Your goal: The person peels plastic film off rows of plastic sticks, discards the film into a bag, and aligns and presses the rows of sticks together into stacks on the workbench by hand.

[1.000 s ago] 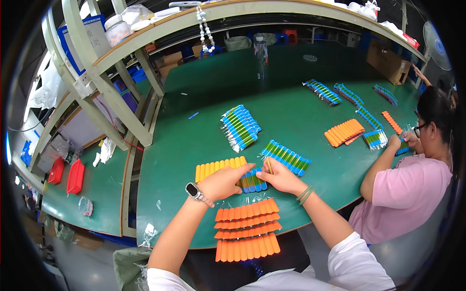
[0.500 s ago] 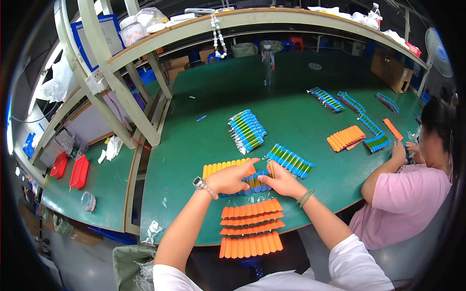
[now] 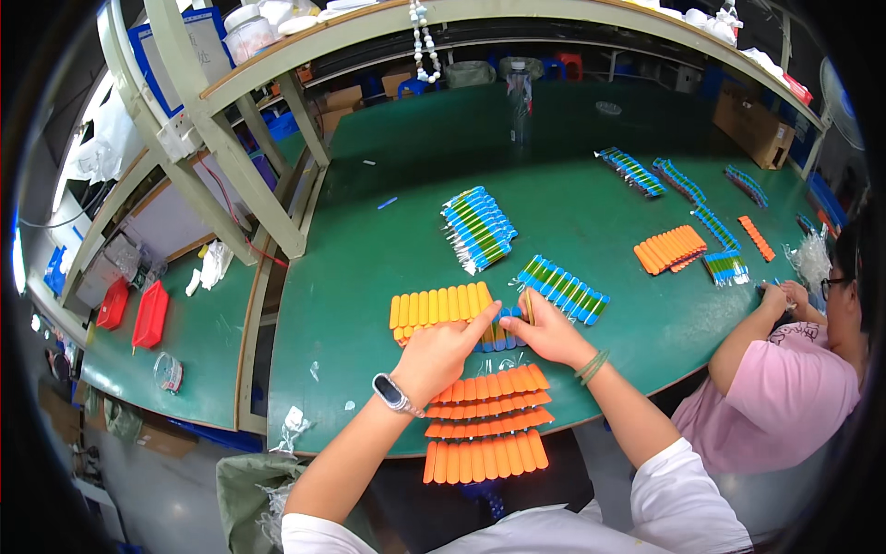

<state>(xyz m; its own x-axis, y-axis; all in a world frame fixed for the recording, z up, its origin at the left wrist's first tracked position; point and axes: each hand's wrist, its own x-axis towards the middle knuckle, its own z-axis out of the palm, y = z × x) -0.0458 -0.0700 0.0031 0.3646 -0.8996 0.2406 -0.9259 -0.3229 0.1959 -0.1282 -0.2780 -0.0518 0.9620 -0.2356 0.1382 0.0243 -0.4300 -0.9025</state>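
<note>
My left hand (image 3: pixel 441 351) reaches over a strip of blue and green round-ended pieces (image 3: pixel 499 340), its index finger stretched to the right; its other fingers are mostly hidden. Close beside it, my right hand (image 3: pixel 552 334) is closed, with a thin tan stick (image 3: pixel 529 307) upright at its fingers. The left part of the strip disappears under my left hand. Yellow round-ended strips (image 3: pixel 441 307) lie just beyond my left hand. Nearer to me, orange strips (image 3: pixel 486 459) are spread in rows over the table edge. Another blue and green strip (image 3: pixel 565 290) lies beyond my right hand.
A stack of blue and green strips (image 3: pixel 478 229) lies farther back. Orange strips (image 3: pixel 670 248) and more blue ones (image 3: pixel 630 172) are to the right, near a co-worker in pink (image 3: pixel 784 388). A bottle (image 3: pixel 520 106) stands at the back; a shelf post (image 3: pixel 245 175) rises at left.
My left hand has shifted right and toward me, exposing more of the yellow strips. My right hand has moved slightly right, still with the thin stick. The whole view has shifted a little.
</note>
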